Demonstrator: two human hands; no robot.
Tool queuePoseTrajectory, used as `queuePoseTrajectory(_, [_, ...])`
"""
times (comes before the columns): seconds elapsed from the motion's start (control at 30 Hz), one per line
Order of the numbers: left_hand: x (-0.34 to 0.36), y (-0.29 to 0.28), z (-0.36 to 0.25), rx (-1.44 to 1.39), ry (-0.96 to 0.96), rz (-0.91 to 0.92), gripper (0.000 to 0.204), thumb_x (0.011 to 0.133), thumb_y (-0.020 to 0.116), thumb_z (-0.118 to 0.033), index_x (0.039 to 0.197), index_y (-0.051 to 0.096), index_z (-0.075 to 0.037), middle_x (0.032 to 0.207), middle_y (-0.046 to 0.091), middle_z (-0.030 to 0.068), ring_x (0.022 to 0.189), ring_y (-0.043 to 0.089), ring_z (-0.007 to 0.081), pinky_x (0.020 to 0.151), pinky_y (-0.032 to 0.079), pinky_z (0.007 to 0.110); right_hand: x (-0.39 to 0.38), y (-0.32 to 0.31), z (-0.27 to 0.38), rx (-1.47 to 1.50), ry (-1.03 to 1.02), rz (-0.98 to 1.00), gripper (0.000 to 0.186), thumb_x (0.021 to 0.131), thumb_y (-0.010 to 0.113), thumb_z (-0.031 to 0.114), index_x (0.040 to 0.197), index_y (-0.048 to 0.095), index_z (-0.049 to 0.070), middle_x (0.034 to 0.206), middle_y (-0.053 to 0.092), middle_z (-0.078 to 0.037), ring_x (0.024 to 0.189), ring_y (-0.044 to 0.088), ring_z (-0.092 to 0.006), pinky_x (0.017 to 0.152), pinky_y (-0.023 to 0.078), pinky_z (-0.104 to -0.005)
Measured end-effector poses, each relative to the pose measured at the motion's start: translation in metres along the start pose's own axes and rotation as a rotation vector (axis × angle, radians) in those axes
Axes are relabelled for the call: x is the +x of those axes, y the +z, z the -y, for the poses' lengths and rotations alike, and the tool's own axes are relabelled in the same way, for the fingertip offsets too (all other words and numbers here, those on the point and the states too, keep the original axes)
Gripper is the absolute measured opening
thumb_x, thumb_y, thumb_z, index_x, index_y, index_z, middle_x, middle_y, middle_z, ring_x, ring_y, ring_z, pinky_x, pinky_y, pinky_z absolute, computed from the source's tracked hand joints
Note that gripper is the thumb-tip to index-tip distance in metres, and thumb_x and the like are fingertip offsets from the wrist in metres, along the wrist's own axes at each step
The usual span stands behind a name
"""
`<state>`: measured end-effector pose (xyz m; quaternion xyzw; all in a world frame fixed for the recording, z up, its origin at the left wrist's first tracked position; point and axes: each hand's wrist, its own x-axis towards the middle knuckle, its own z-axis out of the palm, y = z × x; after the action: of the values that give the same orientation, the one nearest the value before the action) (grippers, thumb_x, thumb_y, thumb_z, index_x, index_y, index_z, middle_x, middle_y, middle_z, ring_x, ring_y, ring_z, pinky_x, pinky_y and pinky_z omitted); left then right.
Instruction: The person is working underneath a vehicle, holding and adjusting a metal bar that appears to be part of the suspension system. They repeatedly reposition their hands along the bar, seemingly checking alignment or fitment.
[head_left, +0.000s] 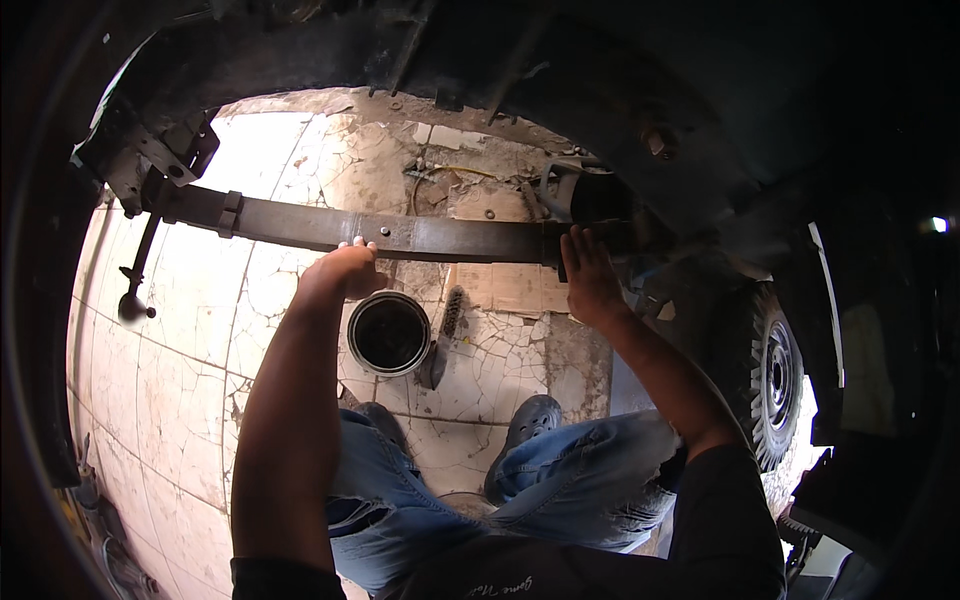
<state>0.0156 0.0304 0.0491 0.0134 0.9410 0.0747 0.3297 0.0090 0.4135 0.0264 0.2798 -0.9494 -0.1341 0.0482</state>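
A long, slightly curved steel leaf spring (460, 238) runs across the view under a dark vehicle body. My left hand (345, 270) is at its near edge left of centre, fingertips curled onto the metal, beside a small round bolt head (385, 231). Farther right, my right hand (592, 280) lies against the spring with fingers stretched out, next to a dark band around it. A metal clip (230, 214) wraps the spring toward its left end. Beneath, an open round can (389, 334) stands on the floor, its inside dark.
Beside the can lies a wire brush (453, 312). Flattened cardboard (500, 288) rests on cracked tiles (290, 350). A tyred wheel (775, 375) stands at right. A link rod (142, 262) hangs at left. Dark bodywork (330, 50) arches overhead.
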Motion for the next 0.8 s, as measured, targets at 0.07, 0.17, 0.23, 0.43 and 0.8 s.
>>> queuePoseTrajectory(0.07, [-0.002,-0.002,-0.003,0.005,-0.005,0.009,0.079,0.089,0.054,-0.049,0.147,0.025,-0.004,0.153,0.022,0.0207,0.140,0.024,0.0369,0.112,0.029,0.042,0.012,0.012,-0.004,-0.097,0.019,-0.043,0.063,0.084,0.049,0.008,0.141,0.027,-0.009,0.147,0.027,-0.029,0.137,0.028,-0.0411,0.112,0.024,-0.0495])
queuePoseTrajectory(0.17, [-0.001,-0.004,-0.006,0.016,-0.007,0.014,0.079,0.089,0.054,-0.049,0.146,0.025,-0.003,0.152,0.021,0.0215,0.140,0.024,0.0372,0.113,0.028,0.042,0.028,0.024,-0.012,-0.161,0.047,-0.051,0.060,0.086,0.046,0.009,0.141,0.027,-0.009,0.147,0.026,-0.029,0.136,0.029,-0.0410,0.111,0.026,-0.0495])
queuePoseTrajectory(0.23, [0.002,0.001,-0.002,0.010,-0.006,0.006,0.079,0.089,0.054,-0.049,0.146,0.026,-0.003,0.152,0.021,0.0222,0.140,0.024,0.0375,0.113,0.028,0.042,0.035,0.025,-0.014,-0.176,0.052,-0.032,0.060,0.087,0.045,0.010,0.141,0.027,-0.010,0.148,0.026,-0.029,0.136,0.030,-0.0412,0.111,0.027,-0.0495])
queuePoseTrajectory(0.43, [-0.002,0.001,0.000,-0.007,0.020,-0.018,0.078,0.089,0.054,-0.047,0.146,0.026,-0.002,0.152,0.020,0.0232,0.140,0.024,0.0381,0.113,0.027,0.042,0.026,0.024,-0.013,-0.178,0.045,0.033,0.060,0.087,0.045,0.010,0.141,0.026,-0.010,0.147,0.026,-0.030,0.136,0.030,-0.0419,0.111,0.027,-0.0496])
queuePoseTrajectory(0.8, [-0.003,-0.004,-0.007,0.010,-0.005,0.004,0.078,0.090,0.054,-0.047,0.147,0.025,-0.003,0.152,0.020,0.0224,0.141,0.022,0.0364,0.113,0.026,0.041,0.043,0.018,-0.019,-0.099,0.098,-0.002,0.058,0.087,0.045,0.011,0.139,0.030,-0.009,0.146,0.029,-0.029,0.136,0.031,-0.0410,0.113,0.024,-0.0480])
